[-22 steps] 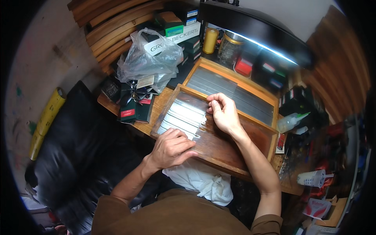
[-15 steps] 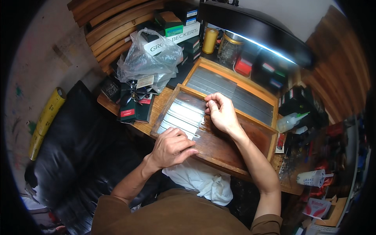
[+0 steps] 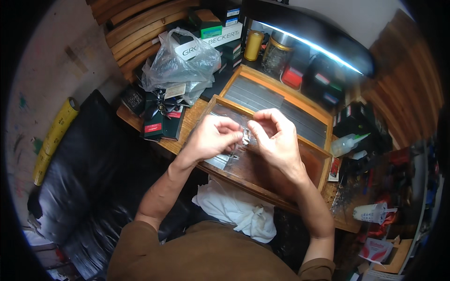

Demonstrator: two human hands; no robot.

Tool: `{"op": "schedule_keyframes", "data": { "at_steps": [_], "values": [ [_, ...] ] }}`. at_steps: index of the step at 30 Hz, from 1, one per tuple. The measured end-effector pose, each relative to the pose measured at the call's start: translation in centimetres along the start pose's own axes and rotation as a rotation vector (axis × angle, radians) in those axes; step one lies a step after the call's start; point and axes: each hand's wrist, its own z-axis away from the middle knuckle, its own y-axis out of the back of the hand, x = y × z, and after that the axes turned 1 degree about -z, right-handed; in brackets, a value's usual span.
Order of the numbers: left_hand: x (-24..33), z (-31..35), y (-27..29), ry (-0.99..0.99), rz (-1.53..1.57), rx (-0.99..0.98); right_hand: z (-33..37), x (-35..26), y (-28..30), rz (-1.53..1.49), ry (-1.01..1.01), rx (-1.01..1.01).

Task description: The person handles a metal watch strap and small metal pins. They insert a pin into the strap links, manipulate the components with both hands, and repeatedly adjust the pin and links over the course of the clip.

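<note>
1. A stained pale wall [image 3: 37, 89] rises at left.
2. Wooden slats [image 3: 129, 38] line the upper left.
3. A black-hooded lamp [image 3: 321, 30] shines white at upper right.
4. A glossy black seat [image 3: 96, 173], lower left.
5. A wooden surface [image 3: 191, 122], centre.

Whether the bare left hand [image 3: 211, 140] and bare right hand [image 3: 280, 143] pinched anything was too small to tell. The left hand partly hid the shiny silvery strips [image 3: 218, 161] inside the shallow brown wooden tray [image 3: 262, 167]. The lower edge cropped the brown short-sleeved shirt [image 3: 211, 253]; clutter at far right [image 3: 398, 185] blurred.
</note>
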Motion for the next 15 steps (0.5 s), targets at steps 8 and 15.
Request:
{"op": "schedule_keyframes", "data": {
  "at_steps": [8,15],
  "values": [
    [-1.6,1.0,-1.9,-0.172,0.455,0.289,1.4,0.0,-1.3,-0.289,-0.286,-0.203],
    [-1.3,6.1,-0.7,-0.542,-0.695,0.237,1.9,1.8,5.1,0.230,-0.425,-0.387]
  ]
}}
